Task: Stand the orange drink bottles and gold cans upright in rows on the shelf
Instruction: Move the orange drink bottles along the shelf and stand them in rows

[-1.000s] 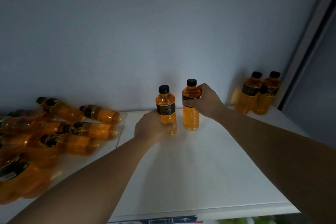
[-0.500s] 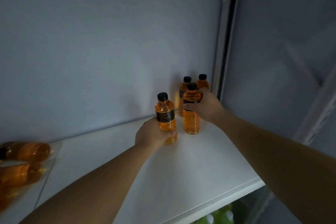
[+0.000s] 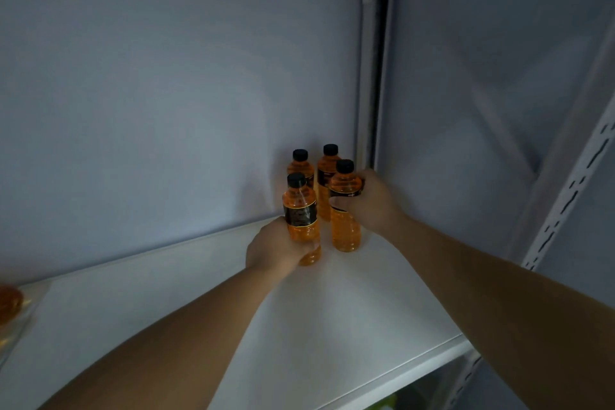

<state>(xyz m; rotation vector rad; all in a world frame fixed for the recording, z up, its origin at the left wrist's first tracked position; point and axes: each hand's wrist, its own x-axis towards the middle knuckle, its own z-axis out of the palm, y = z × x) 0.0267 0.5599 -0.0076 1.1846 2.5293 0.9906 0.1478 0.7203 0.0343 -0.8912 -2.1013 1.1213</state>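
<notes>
My left hand grips the lower body of an upright orange drink bottle with a black cap and dark label. My right hand holds a second upright orange bottle around its label, just to the right of the first. Both bottles stand on the white shelf, directly in front of two more upright orange bottles, one on the left and one on the right, at the back right corner. No gold cans are in view.
The shelf's grey back wall and a metal upright post close in the corner. A slotted rack post rises at the right. An orange bottle in clear wrap shows at the far left edge.
Both hands have carried their bottles to the right and back, up close to the two bottles in the corner. The pile of lying bottles on the left has slid almost out of view.
</notes>
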